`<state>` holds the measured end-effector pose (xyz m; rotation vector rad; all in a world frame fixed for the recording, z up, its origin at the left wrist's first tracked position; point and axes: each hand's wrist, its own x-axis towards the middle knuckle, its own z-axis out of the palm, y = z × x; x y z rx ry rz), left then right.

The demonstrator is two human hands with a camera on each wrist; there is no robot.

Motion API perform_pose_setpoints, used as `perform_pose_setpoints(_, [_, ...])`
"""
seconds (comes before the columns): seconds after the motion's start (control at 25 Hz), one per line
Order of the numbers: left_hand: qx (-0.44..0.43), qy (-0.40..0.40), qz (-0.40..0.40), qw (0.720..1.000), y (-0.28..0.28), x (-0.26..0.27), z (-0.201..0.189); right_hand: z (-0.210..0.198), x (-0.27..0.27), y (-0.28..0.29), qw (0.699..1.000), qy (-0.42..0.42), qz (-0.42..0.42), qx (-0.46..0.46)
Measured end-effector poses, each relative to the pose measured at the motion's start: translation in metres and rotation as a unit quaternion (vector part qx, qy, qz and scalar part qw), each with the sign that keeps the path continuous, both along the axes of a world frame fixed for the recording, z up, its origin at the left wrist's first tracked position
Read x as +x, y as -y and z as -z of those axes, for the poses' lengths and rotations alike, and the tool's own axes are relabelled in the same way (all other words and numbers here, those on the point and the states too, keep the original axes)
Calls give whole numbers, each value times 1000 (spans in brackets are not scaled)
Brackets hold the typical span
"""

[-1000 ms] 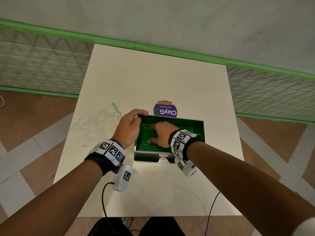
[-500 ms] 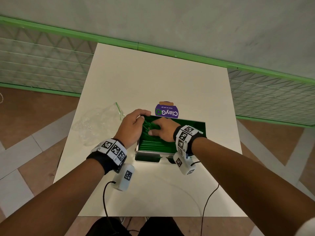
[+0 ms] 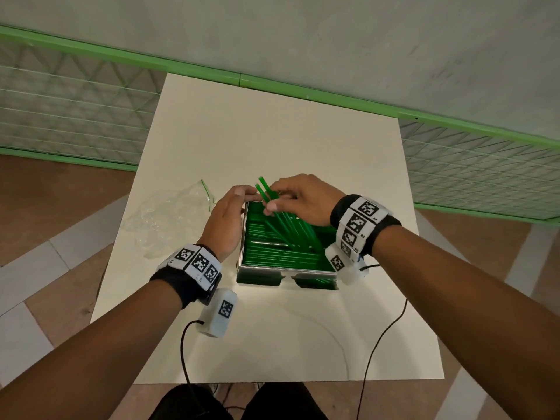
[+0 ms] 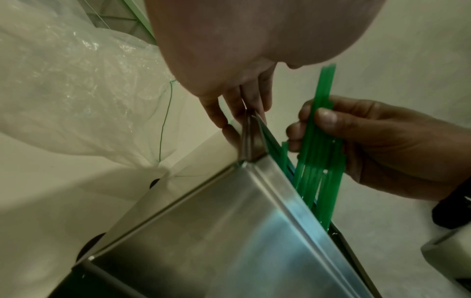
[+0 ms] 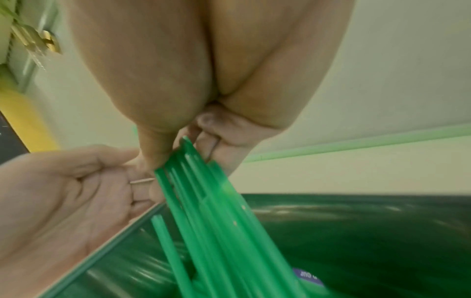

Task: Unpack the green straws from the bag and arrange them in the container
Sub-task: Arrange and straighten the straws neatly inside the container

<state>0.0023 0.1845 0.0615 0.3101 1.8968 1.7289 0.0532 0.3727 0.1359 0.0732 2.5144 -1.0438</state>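
Head view: right hand [image 3: 298,197] pinches straws [image 3: 283,221] above container [image 3: 242,237] rim.

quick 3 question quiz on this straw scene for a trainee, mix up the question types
1. True or false: the right hand grips a bundle of green straws tilted up out of the container.
2. Which side of the container is the plastic bag on? A) person's left B) person's right C) inside it
3. Fill in: the left hand touches the container's far left ____.

Key: 1 true; 2 A; 3 corner
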Motion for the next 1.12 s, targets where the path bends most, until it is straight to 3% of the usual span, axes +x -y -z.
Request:
perform_pose_setpoints(0.24, [23,41,-28,999,-1,-1,1,-31,-7,3,996,-83,-16,-1])
perform_pose_setpoints(0.44, [79,87,-47,992,-1,-1,-3,-23,-1,27,986,16,-127,103])
perform_pose_setpoints(0.56, [82,87,-43,992,1,-2,-2,-21,5,25,993,8,-77,93])
perform_pose_setpoints(0.68, [26,35,-33,999,1,-4,-1,-30,20,-2,992,4,3,129])
perform_pose_setpoints(0.84, [5,6,-36,999,1,1,-6,-14,51,-27,939,192,-22,285])
perform_pose_setpoints(0.92, [10,7,-39,999,0,1,-8,7,55,-24,923,246,-19,294])
perform_pose_setpoints(1.0, [9,10,-44,999,-1,1,-9,29,51,-17,928,255,-13,272])
perform_pose_setpoints(1.12, [7,14,-44,999,-2,1,-8,46,44,-9,948,198,5,249])
